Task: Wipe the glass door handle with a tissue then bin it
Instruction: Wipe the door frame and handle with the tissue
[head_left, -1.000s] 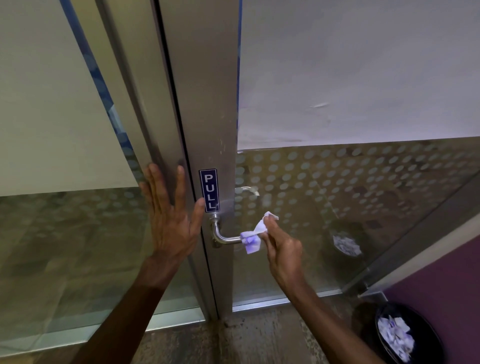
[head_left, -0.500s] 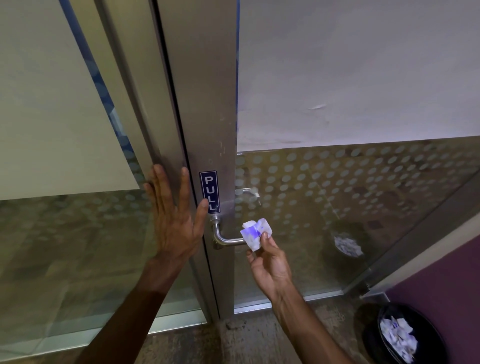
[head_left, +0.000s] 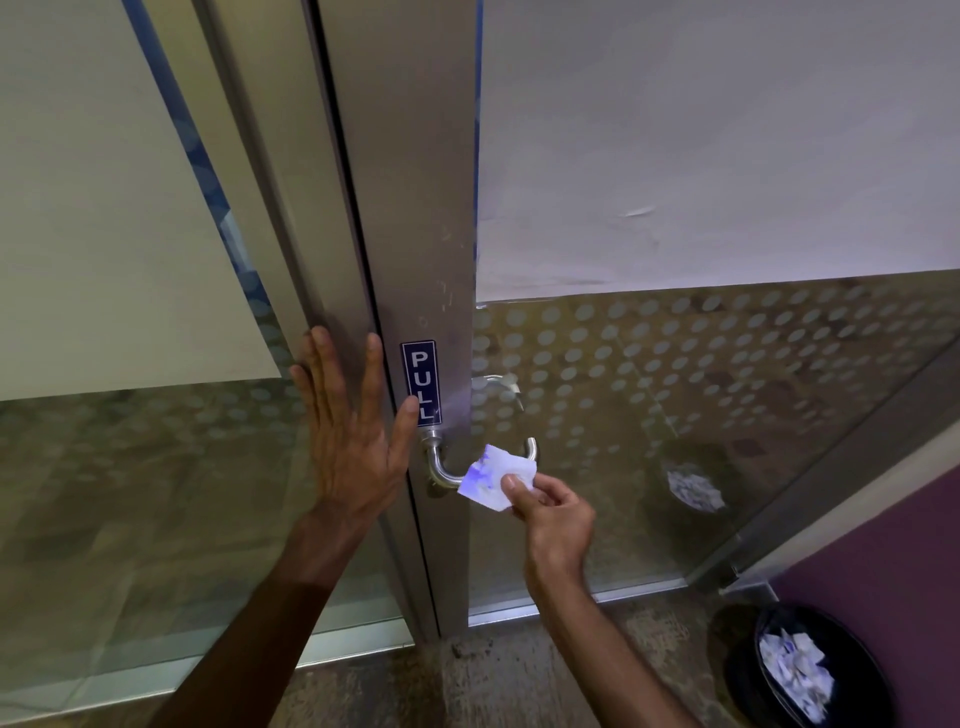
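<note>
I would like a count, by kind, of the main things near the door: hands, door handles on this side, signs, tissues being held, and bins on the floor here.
Bare hands: 2, left hand flat on the frame, right hand pinching the tissue
Curved silver metal door handle: 1
Blue PULL sign: 1
Crumpled white tissue, held: 1
Round black bin with used tissues: 1
Total: 6

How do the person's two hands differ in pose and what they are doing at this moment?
The left hand lies open and flat, fingers spread, against the metal door frame; the right hand is curled shut. The left hand holds nothing; the right hand pinches a crumpled tissue against the door handle. The left hand points up; the right hand sits lower, right of the frame. Both are bare.
</note>
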